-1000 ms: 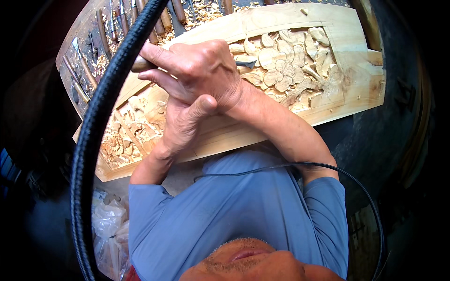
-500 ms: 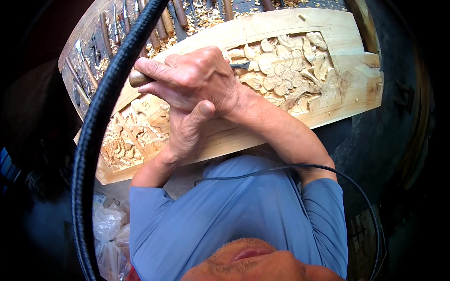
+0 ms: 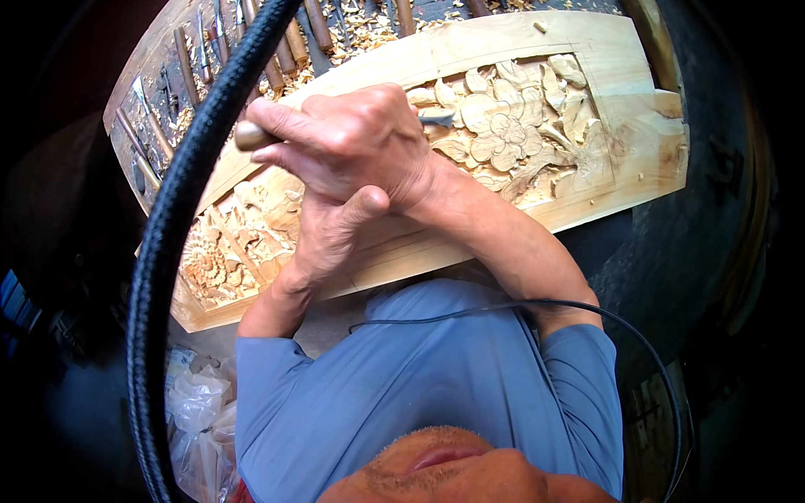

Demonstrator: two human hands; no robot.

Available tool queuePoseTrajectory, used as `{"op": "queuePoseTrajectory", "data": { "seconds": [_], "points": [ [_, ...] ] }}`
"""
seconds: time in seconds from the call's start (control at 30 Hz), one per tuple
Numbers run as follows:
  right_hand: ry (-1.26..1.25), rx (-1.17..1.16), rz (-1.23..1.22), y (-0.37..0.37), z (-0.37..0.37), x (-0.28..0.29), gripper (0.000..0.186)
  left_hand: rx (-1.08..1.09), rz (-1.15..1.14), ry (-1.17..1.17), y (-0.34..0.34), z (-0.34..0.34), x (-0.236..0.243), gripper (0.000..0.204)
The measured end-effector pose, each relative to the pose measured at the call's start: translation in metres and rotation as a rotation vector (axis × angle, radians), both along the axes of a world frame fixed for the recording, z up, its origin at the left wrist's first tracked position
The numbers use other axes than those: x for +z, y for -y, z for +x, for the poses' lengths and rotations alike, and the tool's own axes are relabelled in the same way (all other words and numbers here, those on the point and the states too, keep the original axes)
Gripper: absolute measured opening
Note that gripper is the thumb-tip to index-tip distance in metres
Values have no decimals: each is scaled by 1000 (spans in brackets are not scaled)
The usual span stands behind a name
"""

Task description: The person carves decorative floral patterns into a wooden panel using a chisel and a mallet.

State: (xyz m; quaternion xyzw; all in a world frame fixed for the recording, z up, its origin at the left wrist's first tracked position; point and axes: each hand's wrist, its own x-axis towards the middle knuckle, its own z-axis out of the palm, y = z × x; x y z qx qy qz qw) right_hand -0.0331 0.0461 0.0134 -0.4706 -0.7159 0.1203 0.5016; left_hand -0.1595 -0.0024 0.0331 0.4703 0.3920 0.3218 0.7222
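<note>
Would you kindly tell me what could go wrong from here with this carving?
The blade of the chisel in the right hand sits close to the carved flower, so a slip might nick its petals. The left hand appears to press against the right near the wrist; if that contact shifts, the blade could wander.

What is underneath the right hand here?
The left hand lies partly under the right hand; its thumb shows, but most of its fingers are hidden. A chisel passes through the grip, both ends visible, its middle covered. The patch of carved panel below is hidden.
</note>
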Motion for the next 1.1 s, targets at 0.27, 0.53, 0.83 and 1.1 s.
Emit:
{"op": "queuePoseTrajectory", "data": {
  "seconds": [0.27, 0.53, 0.83, 1.1],
  "points": [
    [-49, 16, 116, 16, 10, 10, 46, -65, 117, 124, 13, 6, -8, 99],
    [-540, 26, -326, 22, 96, 77, 32, -205, 291, -68, 33, 3, -11, 82],
    [-1240, 217, -435, -16, 154, 91, 23, -41, 846, -283, 30, 35, 4, 17],
    [-1379, 289, -349, -12, 156, 79, 39, -49, 1181, -334, 14, 55, 29, 20]
  ]
}}
